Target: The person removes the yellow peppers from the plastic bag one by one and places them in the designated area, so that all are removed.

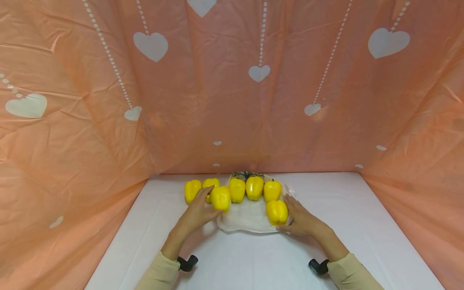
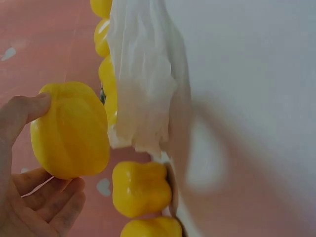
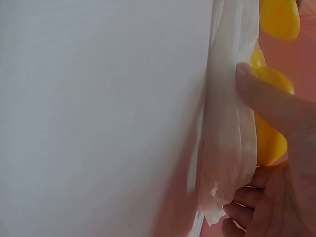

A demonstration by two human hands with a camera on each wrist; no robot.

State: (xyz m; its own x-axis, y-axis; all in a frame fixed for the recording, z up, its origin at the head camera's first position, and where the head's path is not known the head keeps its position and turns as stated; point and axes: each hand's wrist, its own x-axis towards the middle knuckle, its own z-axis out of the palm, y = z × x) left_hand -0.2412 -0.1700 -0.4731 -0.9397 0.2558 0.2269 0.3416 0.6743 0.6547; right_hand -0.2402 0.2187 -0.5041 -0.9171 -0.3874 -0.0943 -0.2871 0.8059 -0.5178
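My left hand (image 1: pixel 199 211) holds a yellow bell pepper (image 2: pixel 70 131), thumb on one side and fingers on the other, over the left part of a white cloth bag (image 1: pixel 246 219). The bag lies flat, a dark tree print at its far end. At its right edge, my right hand (image 1: pixel 302 215) grips the cloth, thumb on the near rim (image 3: pixel 227 123) and fingers round the side. Another bell pepper (image 1: pixel 277 212) lies on the bag right beside that hand. Three more peppers (image 1: pixel 255 188) stand in a row on the bag's far part.
Two yellow bell peppers (image 1: pixel 193 191) stand on the white table (image 1: pixel 246 262) left of the bag, one partly behind my left hand. An orange sheet (image 1: pixel 232 100) with white hearts hangs behind the table and along both sides.
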